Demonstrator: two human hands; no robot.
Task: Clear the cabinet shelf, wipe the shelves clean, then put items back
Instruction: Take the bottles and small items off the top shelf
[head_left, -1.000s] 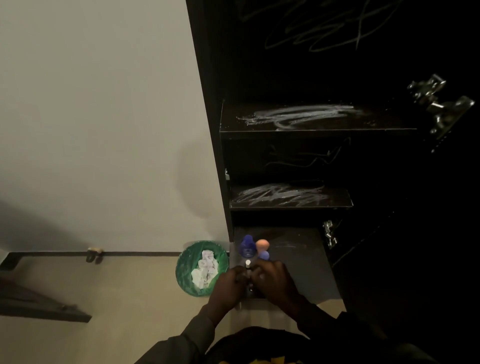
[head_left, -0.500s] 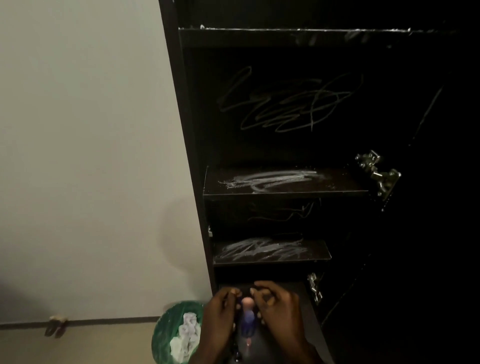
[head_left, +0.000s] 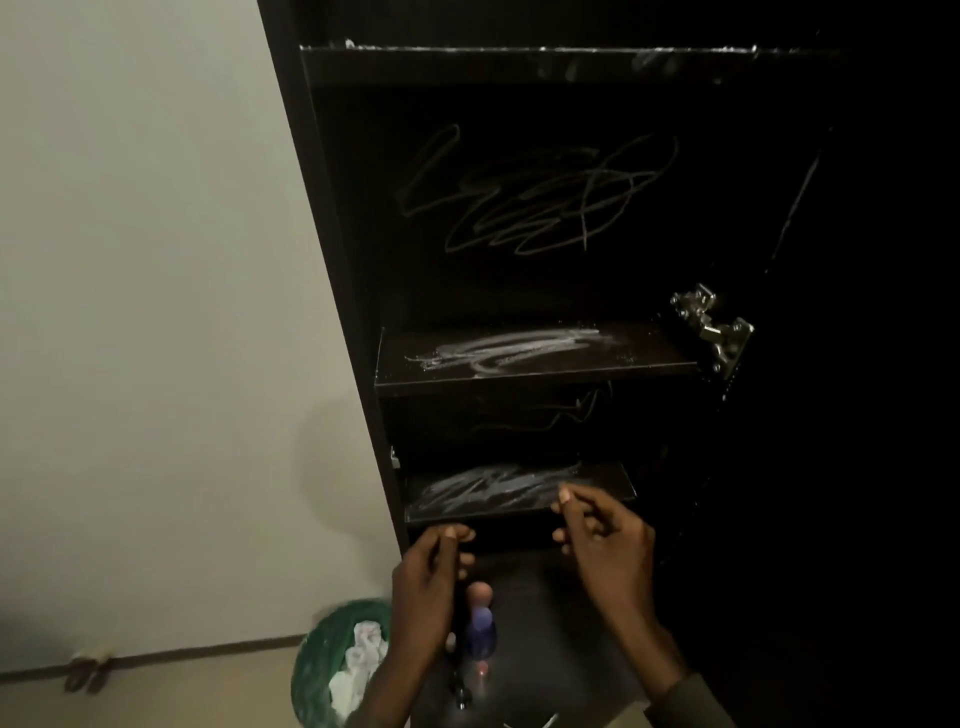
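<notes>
A tall dark cabinet stands open in front of me. Its middle shelf (head_left: 535, 376) and lower shelf (head_left: 519, 506) are bare and smeared with white streaks. On the bottom board (head_left: 561, 623) stands a blue bottle (head_left: 480, 631) with a pink-orange top. My left hand (head_left: 428, 597) hovers just left of the bottle with fingers loosely curled and the thumb near the forefinger. My right hand (head_left: 608, 551) is raised in front of the lower shelf's edge, fingers also loosely curled. I see nothing held in either hand.
A green bin (head_left: 332, 670) lined with a bag and holding crumpled white tissues sits on the floor left of the cabinet, against the pale wall. Scribbles mark the cabinet's back panel (head_left: 530, 192). A metal hinge (head_left: 711, 327) juts out on the right side.
My view has tilted up the cabinet. Both hands have come off the blue bottle and moved apart, the right one rising to the lower shelf's edge.
</notes>
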